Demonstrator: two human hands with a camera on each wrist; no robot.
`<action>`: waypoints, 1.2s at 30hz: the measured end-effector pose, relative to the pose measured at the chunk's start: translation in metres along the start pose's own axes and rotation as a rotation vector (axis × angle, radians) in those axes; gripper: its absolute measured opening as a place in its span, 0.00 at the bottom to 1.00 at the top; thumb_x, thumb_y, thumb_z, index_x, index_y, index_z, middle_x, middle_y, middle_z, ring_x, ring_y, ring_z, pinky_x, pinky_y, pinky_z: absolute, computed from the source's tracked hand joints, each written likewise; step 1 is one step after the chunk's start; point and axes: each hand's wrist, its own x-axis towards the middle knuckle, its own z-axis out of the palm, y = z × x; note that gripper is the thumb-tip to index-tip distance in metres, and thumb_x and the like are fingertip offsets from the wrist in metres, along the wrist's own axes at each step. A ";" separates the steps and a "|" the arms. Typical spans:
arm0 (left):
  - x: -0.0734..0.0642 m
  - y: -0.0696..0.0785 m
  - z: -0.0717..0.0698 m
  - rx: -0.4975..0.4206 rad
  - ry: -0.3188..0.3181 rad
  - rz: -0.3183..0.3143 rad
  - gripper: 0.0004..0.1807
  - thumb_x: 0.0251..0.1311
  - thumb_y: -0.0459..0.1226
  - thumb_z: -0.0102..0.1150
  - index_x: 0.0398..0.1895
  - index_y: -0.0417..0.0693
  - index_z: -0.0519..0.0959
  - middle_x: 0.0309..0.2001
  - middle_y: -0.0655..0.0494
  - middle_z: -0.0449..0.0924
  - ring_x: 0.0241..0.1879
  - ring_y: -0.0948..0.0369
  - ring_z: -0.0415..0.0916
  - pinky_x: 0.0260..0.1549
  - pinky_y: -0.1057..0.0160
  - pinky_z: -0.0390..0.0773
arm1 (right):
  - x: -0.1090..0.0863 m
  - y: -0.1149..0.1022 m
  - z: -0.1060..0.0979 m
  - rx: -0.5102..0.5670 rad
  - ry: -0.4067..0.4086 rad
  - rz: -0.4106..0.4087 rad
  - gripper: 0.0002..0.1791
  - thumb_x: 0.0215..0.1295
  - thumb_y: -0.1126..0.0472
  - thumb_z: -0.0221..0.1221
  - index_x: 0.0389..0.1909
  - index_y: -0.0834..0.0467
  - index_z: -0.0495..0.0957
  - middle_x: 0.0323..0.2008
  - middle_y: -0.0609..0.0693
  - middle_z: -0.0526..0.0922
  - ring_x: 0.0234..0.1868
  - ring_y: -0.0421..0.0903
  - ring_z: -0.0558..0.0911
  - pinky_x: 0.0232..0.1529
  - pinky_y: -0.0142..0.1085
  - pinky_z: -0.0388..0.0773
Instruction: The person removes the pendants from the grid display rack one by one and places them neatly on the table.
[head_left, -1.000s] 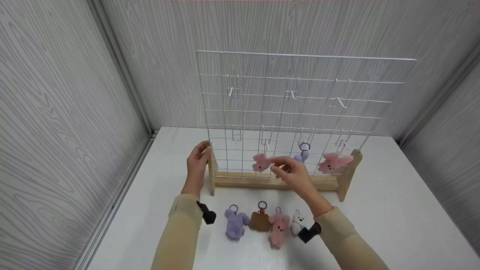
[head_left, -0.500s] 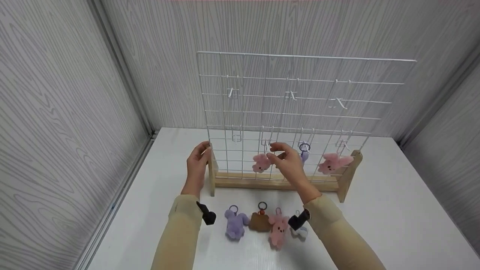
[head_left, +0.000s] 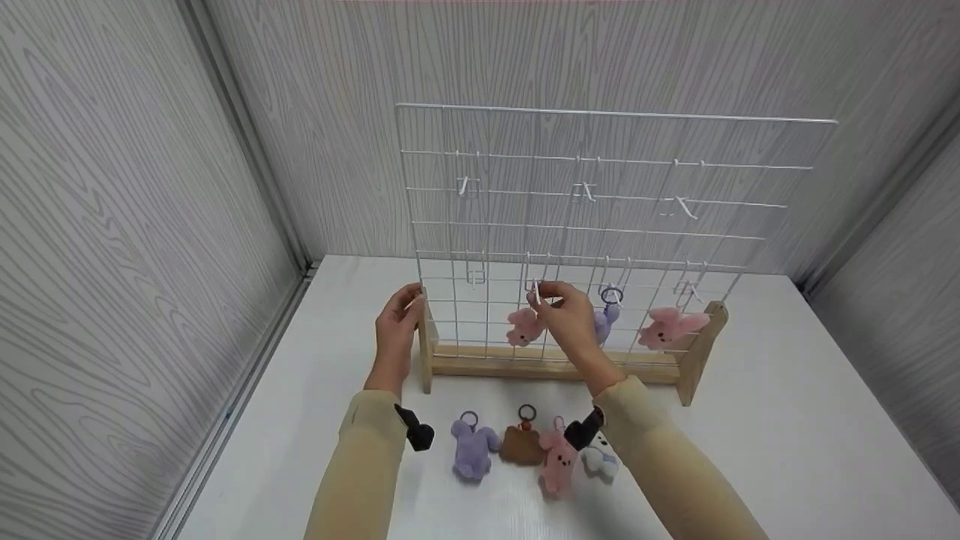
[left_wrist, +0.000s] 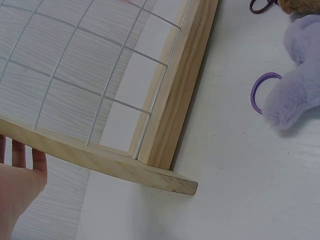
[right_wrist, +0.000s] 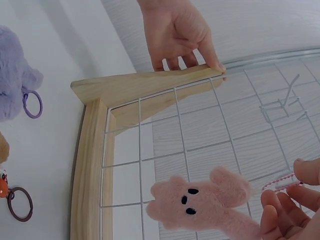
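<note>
My left hand (head_left: pixel 397 321) grips the left wooden end piece (left_wrist: pixel 107 165) of a white wire grid rack (head_left: pixel 510 223), thumb on one side and fingers on the other. Low on the grid, my right hand (head_left: pixel 568 319) is at a white hook (head_left: pixel 537 292). In the right wrist view its thumb and fingertips pinch a red-and-white cord loop (right_wrist: pixel 281 182). Just below hangs a pink plush rabbit keychain (right_wrist: pixel 187 204), face outward, its ears toward the fingers. To the right hang a purple plush keychain (head_left: pixel 604 322), partly behind my right hand, and another pink plush rabbit (head_left: pixel 671 328).
On the white table before the rack lie a purple plush (head_left: pixel 472 452), a brown plush (head_left: pixel 523 445), a pink rabbit plush (head_left: pixel 557 465) and a white plush (head_left: pixel 600 461) partly behind my right sleeve. Bare hooks (head_left: pixel 587 192) stick out of the upper grid.
My right hand has moved up and left, from beside the pink rabbit's ears to the loop at the hook. The rabbit hangs in about the same place. My left hand has not moved.
</note>
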 end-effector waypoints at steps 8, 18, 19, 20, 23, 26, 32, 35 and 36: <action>-0.001 -0.001 0.000 0.005 -0.008 0.023 0.18 0.64 0.41 0.54 0.56 0.50 0.73 0.57 0.53 0.70 0.56 0.61 0.69 0.53 0.59 0.70 | 0.003 -0.003 -0.001 0.030 0.003 -0.007 0.06 0.60 0.66 0.59 0.36 0.64 0.81 0.32 0.53 0.81 0.29 0.47 0.76 0.29 0.30 0.73; 0.000 0.001 -0.001 0.005 -0.018 0.013 0.19 0.64 0.41 0.54 0.57 0.48 0.72 0.56 0.53 0.70 0.56 0.61 0.68 0.53 0.57 0.69 | 0.001 -0.004 -0.005 0.069 -0.030 -0.064 0.05 0.61 0.68 0.58 0.35 0.65 0.81 0.31 0.54 0.81 0.28 0.57 0.79 0.25 0.27 0.74; 0.000 0.001 0.000 0.002 -0.016 0.014 0.19 0.64 0.41 0.55 0.57 0.48 0.72 0.56 0.53 0.70 0.56 0.60 0.69 0.53 0.57 0.69 | 0.000 -0.005 -0.006 0.067 -0.033 -0.070 0.04 0.61 0.68 0.59 0.35 0.65 0.80 0.31 0.54 0.81 0.29 0.57 0.79 0.25 0.27 0.74; -0.001 0.000 0.000 0.001 -0.015 0.015 0.19 0.64 0.40 0.55 0.57 0.48 0.72 0.56 0.53 0.70 0.56 0.60 0.69 0.53 0.57 0.69 | -0.001 -0.005 -0.007 0.063 -0.032 -0.081 0.04 0.61 0.69 0.59 0.35 0.65 0.80 0.31 0.55 0.81 0.28 0.58 0.79 0.25 0.27 0.73; -0.001 0.001 0.000 0.007 -0.017 0.017 0.21 0.64 0.41 0.54 0.58 0.46 0.71 0.57 0.53 0.70 0.57 0.60 0.68 0.53 0.57 0.69 | -0.005 -0.006 -0.009 0.059 -0.033 -0.111 0.04 0.60 0.68 0.60 0.34 0.65 0.81 0.30 0.56 0.81 0.28 0.60 0.78 0.25 0.26 0.72; 0.000 0.000 0.000 0.010 -0.014 0.019 0.22 0.64 0.42 0.55 0.59 0.45 0.71 0.57 0.55 0.70 0.57 0.61 0.68 0.53 0.58 0.69 | -0.009 -0.005 -0.011 0.068 -0.046 -0.136 0.06 0.60 0.66 0.62 0.35 0.65 0.81 0.30 0.57 0.81 0.28 0.59 0.78 0.25 0.26 0.72; 0.000 -0.002 0.000 -0.005 -0.007 0.031 0.18 0.64 0.41 0.55 0.56 0.48 0.73 0.56 0.55 0.71 0.55 0.61 0.69 0.51 0.59 0.70 | -0.018 -0.007 -0.017 0.044 -0.076 -0.149 0.05 0.60 0.64 0.62 0.34 0.62 0.82 0.29 0.52 0.81 0.28 0.49 0.76 0.26 0.27 0.72; 0.000 -0.002 0.000 -0.009 -0.006 0.027 0.18 0.63 0.42 0.56 0.55 0.50 0.74 0.56 0.55 0.71 0.55 0.61 0.69 0.51 0.59 0.70 | -0.023 -0.009 -0.020 0.030 -0.090 -0.184 0.05 0.61 0.63 0.62 0.33 0.60 0.82 0.28 0.49 0.80 0.28 0.46 0.75 0.26 0.28 0.71; 0.000 -0.002 0.000 -0.010 -0.008 0.026 0.18 0.63 0.42 0.56 0.55 0.51 0.74 0.56 0.55 0.71 0.55 0.62 0.69 0.51 0.59 0.70 | -0.025 -0.010 -0.021 0.036 -0.097 -0.196 0.05 0.61 0.62 0.62 0.33 0.60 0.82 0.28 0.50 0.80 0.27 0.47 0.75 0.26 0.29 0.72</action>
